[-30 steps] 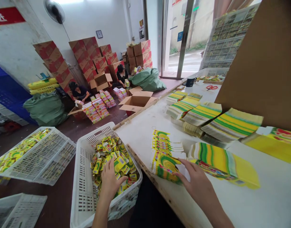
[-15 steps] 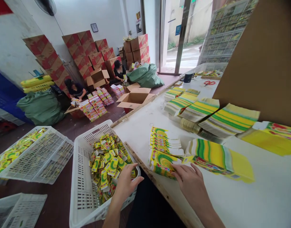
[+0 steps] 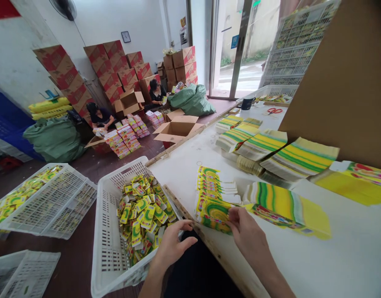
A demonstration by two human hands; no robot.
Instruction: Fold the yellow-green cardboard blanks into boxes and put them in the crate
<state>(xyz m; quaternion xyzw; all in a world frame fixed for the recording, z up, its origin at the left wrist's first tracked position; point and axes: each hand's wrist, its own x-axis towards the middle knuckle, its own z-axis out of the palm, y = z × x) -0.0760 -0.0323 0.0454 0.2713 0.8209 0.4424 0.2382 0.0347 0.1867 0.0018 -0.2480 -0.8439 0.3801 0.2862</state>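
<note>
A fanned row of flat yellow-green cartons (image 3: 213,211) lies near the table's front edge. At the right end of the front carton, my right hand (image 3: 251,238) pinches its edge between thumb and fingers. My left hand (image 3: 174,246) hangs over the rim of a white plastic basket (image 3: 99,248), with thumb and fingers apart and nothing between them. Many small folded yellow boxes (image 3: 143,215) fill part of that basket. Just right of my right hand lies a thick stack of flat cartons (image 3: 277,203) on its side.
More carton stacks (image 3: 302,159) line the back of the white table (image 3: 346,252), by a brown board (image 3: 333,91). Red scissors (image 3: 274,111) and a dark mug (image 3: 247,103) stand farther off. Other crates (image 3: 66,203) sit at left. Two people work on the floor among boxes (image 3: 178,128).
My left hand has moved right, toward the table edge. The fingers of my right hand have drawn together at the front carton's right edge.
</note>
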